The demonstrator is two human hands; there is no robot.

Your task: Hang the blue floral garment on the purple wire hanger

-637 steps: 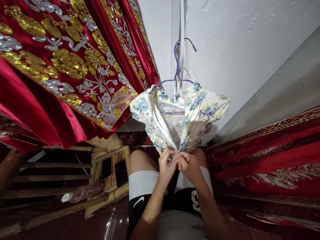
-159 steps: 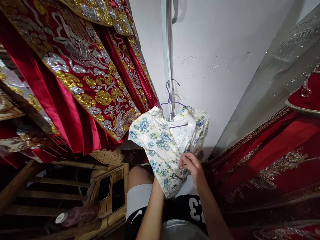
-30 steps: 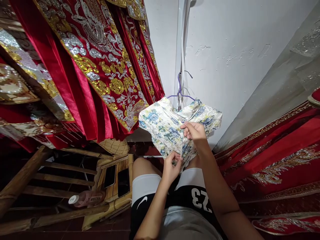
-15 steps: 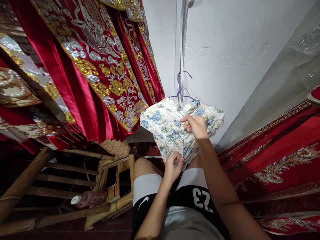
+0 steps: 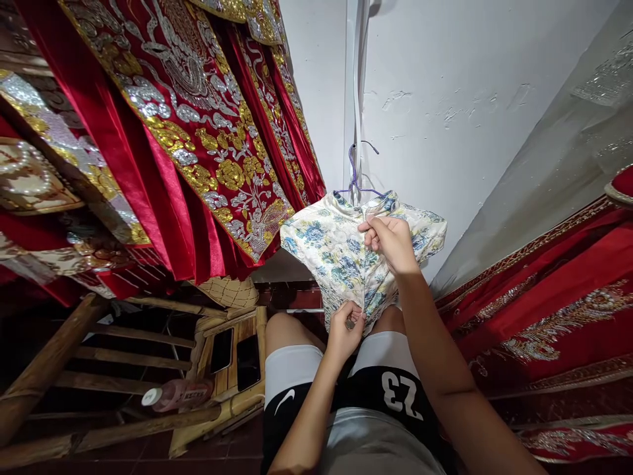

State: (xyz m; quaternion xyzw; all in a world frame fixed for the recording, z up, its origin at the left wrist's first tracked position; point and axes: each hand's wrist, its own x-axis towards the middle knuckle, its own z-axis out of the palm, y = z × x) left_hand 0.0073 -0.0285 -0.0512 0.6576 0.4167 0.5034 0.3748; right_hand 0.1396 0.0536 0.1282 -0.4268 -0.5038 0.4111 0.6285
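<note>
So this floral top [image 5: 341, 257] is on a purple wire hanger [image 5: 353, 173] by the white wall [image 5: 445, 72], just in front of the person's knees [image 5: 283, 330]. Cute thing honestly: cream cloth, blue blooms, yellow and green bits, short sleeves, little collar, front edges meeting in a straight line down the middle. Right hand [image 5: 390, 241] is pinching that line near the collar, left hand [image 5: 346, 328] pinching it way lower.

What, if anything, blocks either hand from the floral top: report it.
Nothing visible: the right hand pinches the floral top at the front, just below its collar, and the left hand grips it lower down.
</note>
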